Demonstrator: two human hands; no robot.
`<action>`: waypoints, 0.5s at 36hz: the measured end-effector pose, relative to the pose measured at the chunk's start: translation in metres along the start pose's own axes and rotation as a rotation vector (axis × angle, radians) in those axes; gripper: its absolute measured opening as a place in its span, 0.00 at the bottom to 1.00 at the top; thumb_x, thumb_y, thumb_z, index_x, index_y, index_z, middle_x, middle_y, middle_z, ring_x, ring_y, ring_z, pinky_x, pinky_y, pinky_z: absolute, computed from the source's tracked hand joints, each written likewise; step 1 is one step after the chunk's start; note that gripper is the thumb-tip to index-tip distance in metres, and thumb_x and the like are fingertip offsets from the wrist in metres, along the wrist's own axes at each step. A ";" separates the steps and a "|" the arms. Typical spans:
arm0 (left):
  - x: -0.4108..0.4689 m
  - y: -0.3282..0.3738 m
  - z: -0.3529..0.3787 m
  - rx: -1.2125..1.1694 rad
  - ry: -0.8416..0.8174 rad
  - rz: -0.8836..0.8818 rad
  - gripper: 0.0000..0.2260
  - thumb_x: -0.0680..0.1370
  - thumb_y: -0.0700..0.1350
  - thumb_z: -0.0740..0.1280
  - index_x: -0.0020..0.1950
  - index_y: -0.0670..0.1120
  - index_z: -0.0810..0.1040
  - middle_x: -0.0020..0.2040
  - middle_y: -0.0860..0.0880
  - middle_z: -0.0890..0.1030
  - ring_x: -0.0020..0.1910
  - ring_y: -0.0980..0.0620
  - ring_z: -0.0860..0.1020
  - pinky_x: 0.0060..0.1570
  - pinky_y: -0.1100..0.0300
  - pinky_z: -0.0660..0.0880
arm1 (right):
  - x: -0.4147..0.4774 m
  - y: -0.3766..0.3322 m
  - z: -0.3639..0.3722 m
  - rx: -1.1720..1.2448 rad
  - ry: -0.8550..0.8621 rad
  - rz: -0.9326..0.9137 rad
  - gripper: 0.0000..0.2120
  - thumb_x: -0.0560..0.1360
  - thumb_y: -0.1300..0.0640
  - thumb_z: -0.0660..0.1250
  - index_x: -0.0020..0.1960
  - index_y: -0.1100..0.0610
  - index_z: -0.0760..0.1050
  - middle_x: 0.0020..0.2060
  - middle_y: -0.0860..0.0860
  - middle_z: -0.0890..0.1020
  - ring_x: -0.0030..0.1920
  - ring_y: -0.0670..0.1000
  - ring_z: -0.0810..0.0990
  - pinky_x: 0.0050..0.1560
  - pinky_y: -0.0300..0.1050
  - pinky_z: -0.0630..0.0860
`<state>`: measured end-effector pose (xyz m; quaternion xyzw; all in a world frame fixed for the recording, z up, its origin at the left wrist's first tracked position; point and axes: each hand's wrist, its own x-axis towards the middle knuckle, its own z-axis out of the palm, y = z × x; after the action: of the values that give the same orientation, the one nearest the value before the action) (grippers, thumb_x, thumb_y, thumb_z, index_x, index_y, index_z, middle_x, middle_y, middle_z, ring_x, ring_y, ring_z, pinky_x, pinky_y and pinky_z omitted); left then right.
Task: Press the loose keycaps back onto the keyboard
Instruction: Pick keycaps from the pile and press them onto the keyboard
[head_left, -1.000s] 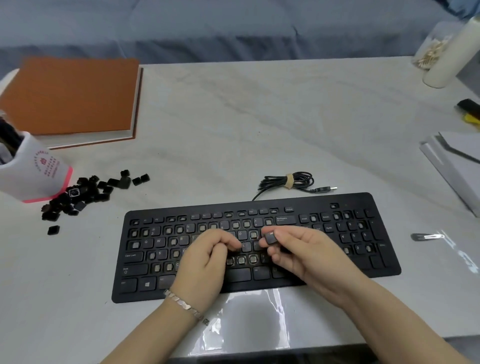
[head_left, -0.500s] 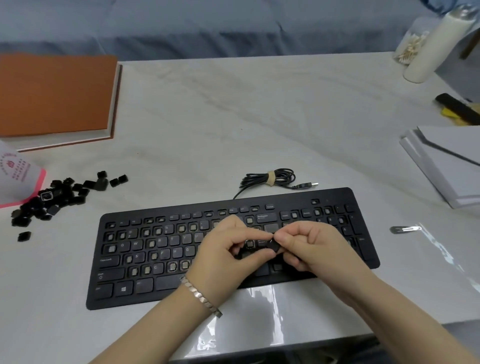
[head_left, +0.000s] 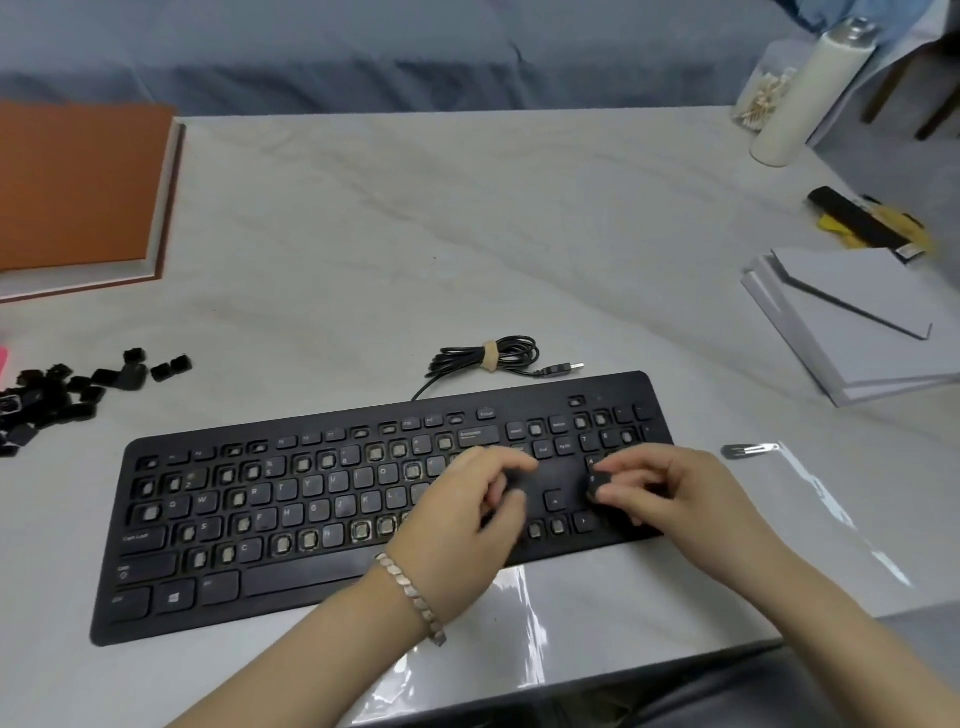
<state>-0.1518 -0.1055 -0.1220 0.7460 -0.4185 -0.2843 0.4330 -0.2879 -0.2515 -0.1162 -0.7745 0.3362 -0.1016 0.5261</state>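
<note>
A black keyboard (head_left: 519, 397) lies on the pale marble table, with several sockets bare of caps. My right hand (head_left: 675, 493) hovers over the gap between the arrow keys and the number pad, pinching a small black keycap (head_left: 600, 482) between thumb and fingertips. Just left of the arrow keys, my left hand (head_left: 462, 519) hangs over the keyboard's right part with loosely curled fingers and nothing visible in it; a metal bracelet is on that wrist. A pile of loose black keycaps (head_left: 67, 392) sits on the table at the far left.
The coiled USB cable (head_left: 488, 356) lies behind the keyboard. An orange-covered book (head_left: 78, 187) is at back left. White folders (head_left: 857, 322), a black-and-yellow item (head_left: 867, 223), a white bottle (head_left: 810, 93) and a swab jar (head_left: 763, 98) stand right. A metal clip (head_left: 748, 449) lies beside a clear plastic sheet (head_left: 831, 519).
Both hands have shifted right along the keyboard. They were together on the keycap half a second ago; now they are apart and only the right hand holds it.
</note>
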 end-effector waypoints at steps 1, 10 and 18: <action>-0.001 -0.002 0.000 -0.003 0.023 -0.044 0.15 0.78 0.37 0.60 0.44 0.59 0.70 0.37 0.52 0.71 0.34 0.61 0.69 0.35 0.72 0.66 | 0.001 0.005 -0.006 -0.088 0.067 -0.047 0.10 0.65 0.63 0.74 0.38 0.48 0.79 0.27 0.45 0.78 0.28 0.38 0.74 0.36 0.25 0.68; -0.004 -0.017 -0.010 -0.022 0.242 -0.196 0.15 0.76 0.33 0.55 0.37 0.51 0.70 0.33 0.50 0.73 0.29 0.58 0.69 0.29 0.70 0.65 | 0.006 0.041 -0.009 -0.250 0.206 -0.261 0.14 0.62 0.54 0.73 0.48 0.45 0.80 0.39 0.45 0.70 0.45 0.38 0.69 0.49 0.24 0.62; -0.003 -0.018 -0.013 0.020 0.275 -0.171 0.18 0.76 0.32 0.57 0.40 0.55 0.74 0.44 0.59 0.75 0.44 0.71 0.71 0.43 0.83 0.61 | 0.007 0.051 0.003 -0.281 0.249 -0.292 0.15 0.63 0.51 0.70 0.50 0.49 0.79 0.42 0.44 0.71 0.48 0.47 0.68 0.51 0.25 0.61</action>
<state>-0.1361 -0.0925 -0.1311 0.8151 -0.2933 -0.2111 0.4528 -0.3017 -0.2645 -0.1639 -0.8621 0.2938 -0.2235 0.3472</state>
